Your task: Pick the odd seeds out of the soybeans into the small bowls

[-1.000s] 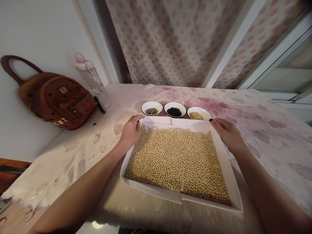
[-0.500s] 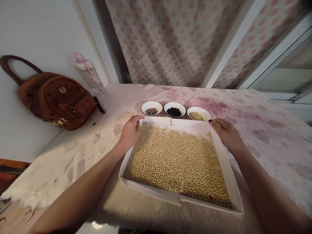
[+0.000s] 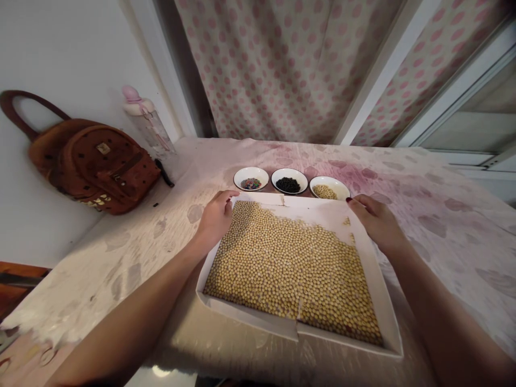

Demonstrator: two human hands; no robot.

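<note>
A shallow white cardboard tray (image 3: 385, 301) lies before me, its floor mostly covered by a layer of soybeans (image 3: 282, 258). My left hand (image 3: 216, 219) grips the tray's far left corner, fingers curled over the edge. At the far right corner my right hand (image 3: 374, 220) holds the rim between thumb and fingers; some of its fingers are hidden behind the wall. Bare white floor shows along the far side, widest toward the far right, where a few beans sit apart. Both the far and near walls have a split near the middle.
Just beyond the tray stand three small white bowls: one with multicoloured bits (image 3: 250, 179), one with black beans (image 3: 288, 183), one with pale beans (image 3: 328, 188). A brown backpack (image 3: 100, 166) and a clear bottle with pink lid (image 3: 147, 121) are at left on the patterned tablecloth (image 3: 447, 226).
The soybeans have slid away from the far wall, chiefly at the far right, baring more of the tray floor. Both hands keep their places on the corners.
</note>
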